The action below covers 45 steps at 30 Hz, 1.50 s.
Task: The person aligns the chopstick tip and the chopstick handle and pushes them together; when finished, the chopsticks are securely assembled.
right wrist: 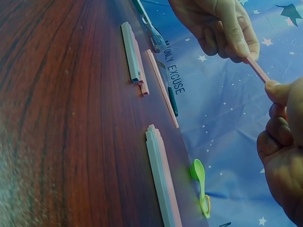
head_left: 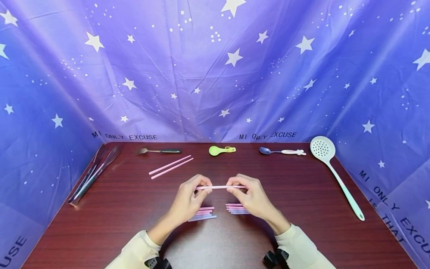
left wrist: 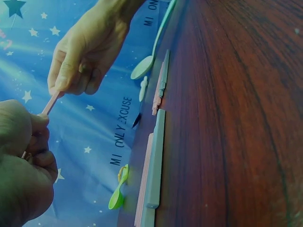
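On L, 2 loose pink sticks lie apart, nearly parallel. Then the L pile, pink & blue, partly hidden by the L hand, which pinches the held stick (pink, thin) toward its L end, above the table. R hand pinches it toward its R end, w/ a short bit showing btwn. R pile sits partly behind that hand. Risk: uneven pull or twist could bend it or make 1 end slip; a low wrist might scatter either pile.
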Motion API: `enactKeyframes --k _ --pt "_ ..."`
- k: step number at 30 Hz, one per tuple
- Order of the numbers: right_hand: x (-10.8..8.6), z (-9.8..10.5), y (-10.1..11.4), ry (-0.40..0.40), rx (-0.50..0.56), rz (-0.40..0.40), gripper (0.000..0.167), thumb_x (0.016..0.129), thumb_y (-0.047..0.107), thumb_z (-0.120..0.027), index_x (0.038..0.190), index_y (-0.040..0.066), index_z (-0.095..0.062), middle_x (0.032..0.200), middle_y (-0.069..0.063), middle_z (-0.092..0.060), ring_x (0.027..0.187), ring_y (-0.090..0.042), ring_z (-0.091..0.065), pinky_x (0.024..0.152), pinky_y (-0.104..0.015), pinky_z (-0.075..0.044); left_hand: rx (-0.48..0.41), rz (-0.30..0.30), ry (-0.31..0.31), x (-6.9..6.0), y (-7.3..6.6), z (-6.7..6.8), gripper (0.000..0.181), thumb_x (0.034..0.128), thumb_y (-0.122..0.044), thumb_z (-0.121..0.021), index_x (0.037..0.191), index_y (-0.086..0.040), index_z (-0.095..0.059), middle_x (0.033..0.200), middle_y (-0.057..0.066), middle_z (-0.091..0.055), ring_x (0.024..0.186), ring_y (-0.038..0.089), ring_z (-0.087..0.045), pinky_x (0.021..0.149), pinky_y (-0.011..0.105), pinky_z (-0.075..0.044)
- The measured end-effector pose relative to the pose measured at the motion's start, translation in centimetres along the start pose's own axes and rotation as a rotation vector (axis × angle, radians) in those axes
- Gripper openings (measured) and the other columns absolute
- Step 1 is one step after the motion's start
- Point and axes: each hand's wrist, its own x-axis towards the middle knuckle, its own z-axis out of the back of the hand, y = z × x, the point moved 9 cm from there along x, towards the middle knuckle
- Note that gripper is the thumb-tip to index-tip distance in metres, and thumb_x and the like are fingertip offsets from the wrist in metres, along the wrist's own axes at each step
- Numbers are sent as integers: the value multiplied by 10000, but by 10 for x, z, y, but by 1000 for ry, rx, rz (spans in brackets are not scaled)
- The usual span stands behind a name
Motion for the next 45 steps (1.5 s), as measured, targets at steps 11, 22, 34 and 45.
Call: enactKeyframes --k 11,22,34,45 --pt "-2 8 -2 73 33 -48 90 918 77 -766 979 134 -733 790 52 -605 632 -42 -490 533 -186 -419 37 -29 45 3 -11 3 146 891 -71 -791 966 -178 -727 825 -82 -669 705 24 -557 612 229 -502" --pt "-3 9 -10 73 39 -63 144 911 46 -759 1002 152 -727 820 22 -621 645 -39 -500 536 -244 -439 81 -4 20 -6 5 32 164 874 -66 -807 960 -187 -739 742 -92 -621 626 -1 -508 531 192 -436" --pt "-3 8 -13 75 43 -76 145 920 56 -754 1009 169 -736 801 22 -612 640 -42 -491 533 -226 -416 134 45 17 -21 25 61 196 826 -90 -857 893 -225 -731 744 -132 -665 635 -16 -563 547 204 -479" --pt "-5 17 -32 69 44 -149 124 940 59 -732 986 175 -734 760 36 -557 664 -44 -494 564 -211 -406 178 130 -54 -31 52 96 187 839 -116 -851 876 -260 -738 721 -135 -668 604 10 -550 548 212 -476"
